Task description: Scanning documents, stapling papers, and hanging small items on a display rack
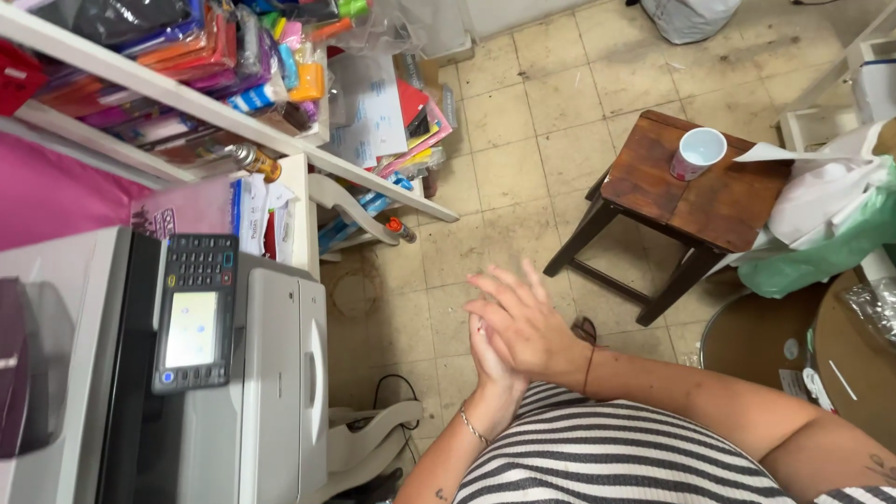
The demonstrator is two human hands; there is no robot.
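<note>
Grey plastic office copier (271,373) with a dark keypad panel (193,313) stands at left. Beside it, the left hand (490,359) and right hand (523,322) press flat together, palm on palm, fingers straight, holding nothing. Farther right, a white ceramic mug (697,152) sits on a dark wooden stool (695,187).
</note>
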